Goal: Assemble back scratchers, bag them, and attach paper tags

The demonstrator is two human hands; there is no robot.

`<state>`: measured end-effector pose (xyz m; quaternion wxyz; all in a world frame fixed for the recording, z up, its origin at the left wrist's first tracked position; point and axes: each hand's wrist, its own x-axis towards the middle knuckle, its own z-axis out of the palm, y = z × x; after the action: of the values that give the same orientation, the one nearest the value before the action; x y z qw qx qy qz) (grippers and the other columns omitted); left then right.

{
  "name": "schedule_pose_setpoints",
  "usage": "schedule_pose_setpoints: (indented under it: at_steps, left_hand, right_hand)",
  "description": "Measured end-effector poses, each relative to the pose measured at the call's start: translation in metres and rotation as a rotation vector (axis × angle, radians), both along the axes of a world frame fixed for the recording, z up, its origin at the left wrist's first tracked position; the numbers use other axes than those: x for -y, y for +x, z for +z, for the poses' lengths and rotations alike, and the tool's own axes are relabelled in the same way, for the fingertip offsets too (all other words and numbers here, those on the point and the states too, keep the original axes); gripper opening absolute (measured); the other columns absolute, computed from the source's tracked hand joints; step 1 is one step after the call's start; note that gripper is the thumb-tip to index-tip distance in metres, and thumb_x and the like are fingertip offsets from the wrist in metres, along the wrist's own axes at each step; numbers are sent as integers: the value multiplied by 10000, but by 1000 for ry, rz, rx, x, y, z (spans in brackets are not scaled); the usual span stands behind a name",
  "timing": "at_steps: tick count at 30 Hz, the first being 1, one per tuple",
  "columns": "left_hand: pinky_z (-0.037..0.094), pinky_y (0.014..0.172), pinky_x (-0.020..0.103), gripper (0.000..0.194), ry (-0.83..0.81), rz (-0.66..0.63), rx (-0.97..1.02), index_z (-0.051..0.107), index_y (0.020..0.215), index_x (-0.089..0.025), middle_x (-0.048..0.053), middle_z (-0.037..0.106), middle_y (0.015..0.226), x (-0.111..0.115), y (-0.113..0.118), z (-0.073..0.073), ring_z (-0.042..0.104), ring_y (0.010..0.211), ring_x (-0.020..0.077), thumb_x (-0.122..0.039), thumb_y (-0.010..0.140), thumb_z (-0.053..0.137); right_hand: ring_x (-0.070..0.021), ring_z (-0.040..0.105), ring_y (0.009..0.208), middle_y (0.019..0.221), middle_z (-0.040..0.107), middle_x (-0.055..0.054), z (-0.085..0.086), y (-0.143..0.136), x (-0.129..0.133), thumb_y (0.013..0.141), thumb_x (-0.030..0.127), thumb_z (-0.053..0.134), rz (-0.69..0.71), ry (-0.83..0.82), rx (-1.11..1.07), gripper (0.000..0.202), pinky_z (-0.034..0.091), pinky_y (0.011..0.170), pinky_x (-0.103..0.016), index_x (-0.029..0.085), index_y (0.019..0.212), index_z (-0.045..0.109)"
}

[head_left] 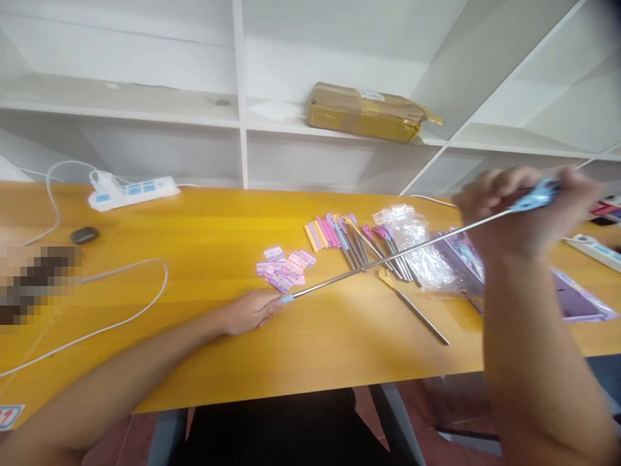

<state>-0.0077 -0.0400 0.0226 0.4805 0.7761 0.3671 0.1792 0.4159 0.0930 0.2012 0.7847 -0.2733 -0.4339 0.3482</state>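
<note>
A telescopic back scratcher [405, 251] is drawn out long and slants up from left to right above the table. My left hand [253, 310] is closed round its light blue grip at the low end. At the high end, my right hand [528, 207] has its fingers round the light blue claw head [536, 195]; it looks blurred near the camera. Below the rod lies a short back scratcher with a yellow head [422, 315]. Several more, with pink, yellow, purple and blue parts [352, 243], lie side by side behind the rod. Small printed cards [286, 266] are heaped near my left hand.
Clear plastic bags [412, 243] and purple packages [579, 298] lie to the right. A white power strip [133, 193], a cable and a small black object [84, 235] are at the left. A taped cardboard box [366, 111] rests on the white shelf behind the table.
</note>
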Motion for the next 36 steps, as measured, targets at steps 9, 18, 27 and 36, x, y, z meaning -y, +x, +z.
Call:
schedule_pose_setpoints:
  at_steps: [9, 18, 27, 36]
  left_hand:
    - [402, 598, 286, 529, -77, 105, 112, 411, 806, -237, -45, 493, 622, 3, 2, -8, 467, 559, 146, -645, 1114, 277]
    - [366, 615, 295, 561, 26, 110, 85, 440, 790, -227, -35, 500, 624, 3, 0, -9, 454, 582, 150, -650, 1113, 263]
    - [358, 600, 294, 530, -1, 60, -4, 409, 788, -229, -48, 464, 608, -1, 3, -3, 440, 553, 142, -614, 1122, 264]
    - [414, 515, 252, 526, -217, 52, -13, 415, 843, -230, -66, 465, 612, -2, -1, 0, 503, 489, 121, -664, 1112, 290]
  right_hand:
    - [-186, 577, 681, 641, 582, -71, -98, -165, 34, 1050, 781, 313, 575, 20, 499, 791, 474, 725, -374, 190, 678, 685]
    - [-214, 570, 727, 741, 593, -82, -168, -227, 81, 1099, 725, 210, 729, -17, 392, 778, 462, 732, -372, 198, 749, 664]
    - [-191, 508, 626, 640, 527, -60, -183, -222, 78, 1006, 875, 224, 685, -132, 327, 824, 426, 647, -354, 211, 647, 553]
    - [-171, 512, 572, 630, 552, -45, -206, -214, 60, 975, 915, 217, 812, -276, 385, 841, 441, 598, -320, 205, 699, 573]
